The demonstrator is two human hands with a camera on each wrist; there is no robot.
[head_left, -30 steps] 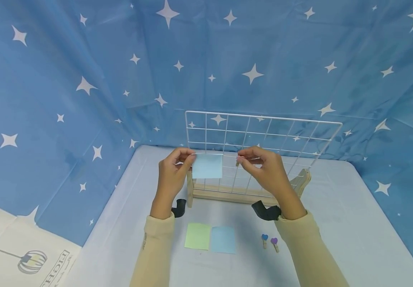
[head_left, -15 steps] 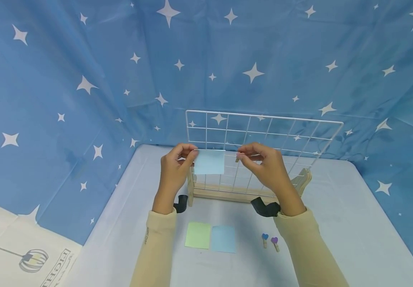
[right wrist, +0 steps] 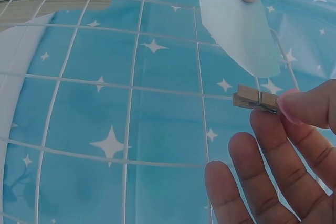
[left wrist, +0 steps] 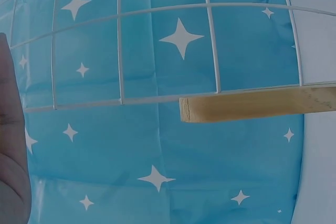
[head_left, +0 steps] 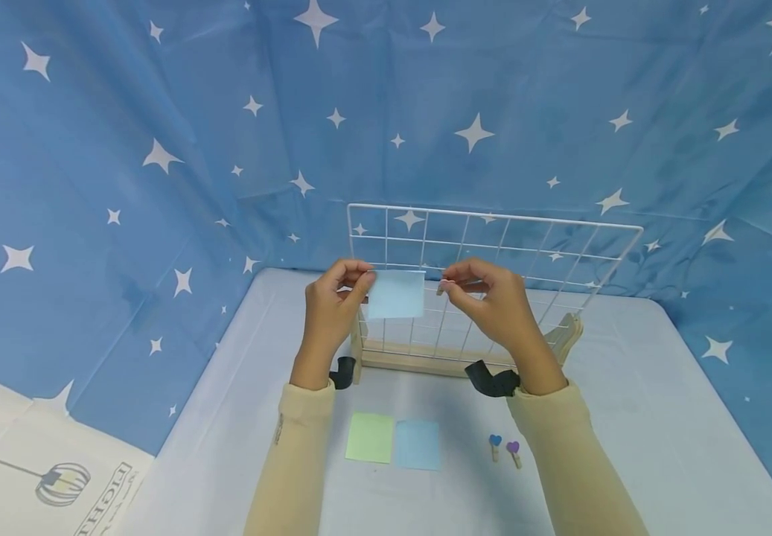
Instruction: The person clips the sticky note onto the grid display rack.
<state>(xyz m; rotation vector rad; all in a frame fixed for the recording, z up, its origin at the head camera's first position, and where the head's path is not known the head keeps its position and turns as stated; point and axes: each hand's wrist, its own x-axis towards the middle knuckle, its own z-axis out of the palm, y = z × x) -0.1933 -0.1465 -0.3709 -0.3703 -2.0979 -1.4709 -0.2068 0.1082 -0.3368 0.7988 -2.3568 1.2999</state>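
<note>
In the head view my left hand [head_left: 333, 305] pinches a light blue paper square [head_left: 396, 295] by its upper left corner, in front of the white wire grid [head_left: 493, 217]. My right hand [head_left: 493, 301] holds a small wooden clothespin [right wrist: 254, 98] between thumb and fingers. A pink piece [right wrist: 290, 106] on the clothespin's end shows under the thumb in the right wrist view. The clothespin is a short way right of the paper, apart from it. Only an edge of the left hand [left wrist: 11, 145] shows in the left wrist view.
The grid stands on a wooden base [head_left: 435, 363]. On the white table [head_left: 660, 447] lie a green paper square [head_left: 369, 438], a blue paper square [head_left: 417, 445], a blue-heart clothespin [head_left: 495, 447] and a purple-heart clothespin [head_left: 514, 453]. A starry blue cloth [head_left: 560, 112] hangs behind.
Both hands have risen a little in front of the grid. The paper has moved up and slightly right, and the clothespin, now tilted, is closer to its right edge.
</note>
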